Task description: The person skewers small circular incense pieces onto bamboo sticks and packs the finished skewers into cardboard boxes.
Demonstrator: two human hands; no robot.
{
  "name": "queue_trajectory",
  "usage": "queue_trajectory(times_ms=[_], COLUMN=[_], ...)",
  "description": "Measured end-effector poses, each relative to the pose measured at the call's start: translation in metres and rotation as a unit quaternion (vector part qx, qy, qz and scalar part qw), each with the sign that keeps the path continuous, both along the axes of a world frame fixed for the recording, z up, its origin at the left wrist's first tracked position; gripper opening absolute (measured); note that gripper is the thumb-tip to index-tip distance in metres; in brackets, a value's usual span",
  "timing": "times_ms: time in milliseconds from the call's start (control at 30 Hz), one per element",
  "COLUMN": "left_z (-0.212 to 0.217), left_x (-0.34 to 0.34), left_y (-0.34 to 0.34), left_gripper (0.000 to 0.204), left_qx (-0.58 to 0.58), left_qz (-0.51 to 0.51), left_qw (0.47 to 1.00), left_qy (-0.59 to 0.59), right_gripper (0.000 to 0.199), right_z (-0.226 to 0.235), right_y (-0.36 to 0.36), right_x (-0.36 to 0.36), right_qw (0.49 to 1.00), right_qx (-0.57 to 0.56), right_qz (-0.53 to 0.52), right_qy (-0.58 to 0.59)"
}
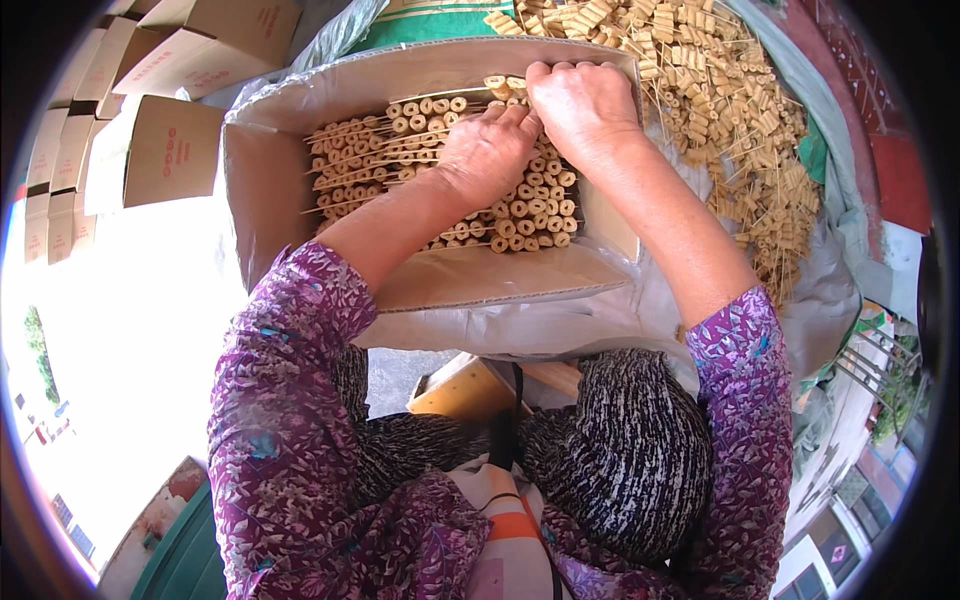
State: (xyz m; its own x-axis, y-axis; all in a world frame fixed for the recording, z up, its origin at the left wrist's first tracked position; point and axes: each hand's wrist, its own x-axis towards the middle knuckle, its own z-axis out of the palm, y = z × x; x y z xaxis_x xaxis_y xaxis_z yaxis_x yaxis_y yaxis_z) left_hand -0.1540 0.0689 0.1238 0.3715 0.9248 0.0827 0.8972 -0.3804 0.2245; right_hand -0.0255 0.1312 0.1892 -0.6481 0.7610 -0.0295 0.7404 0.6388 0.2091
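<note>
Both hands are inside an open cardboard box (430, 280), over rows of tan, hollow rolls threaded on thin sticks, laid as skewers (345, 160). My right hand (585, 105) is closed at the far right corner, its knuckles up and fingers curled down. A few skewered rolls (505, 88) stick out beside it, between the two hands. Just left of it, my left hand (490, 150) has bent fingers closed on skewers, and its fingertips meet the right hand. What lies under both palms is hidden. Round roll ends (540, 205) face up in the right part of the box.
A large heap of loose skewered rolls (720, 110) lies on plastic sheeting right of and beyond the box. Folded cardboard boxes (170, 150) are stacked at the left. A green sack (430, 22) lies behind. Below the box is a yellowish wooden piece (465, 388) between my knees.
</note>
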Motion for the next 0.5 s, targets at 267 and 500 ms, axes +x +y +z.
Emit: queue_trajectory(times_ms=[267, 500], left_z=[-0.007, 0.002], left_x=[-0.002, -0.003], left_y=[0.002, -0.004], left_gripper=[0.023, 0.028], left_qx=[0.067, 0.016], left_qz=[-0.018, -0.006], left_qw=[0.997, 1.0], left_qy=[0.012, -0.005], right_gripper=[0.01, 0.011], right_z=[-0.033, -0.015], right_y=[0.019, 0.009], right_x=[-0.007, -0.003], right_qw=[0.994, 0.995], right_qx=[-0.001, -0.073], right_qz=[0.085, 0.053], right_qy=[-0.064, -0.05])
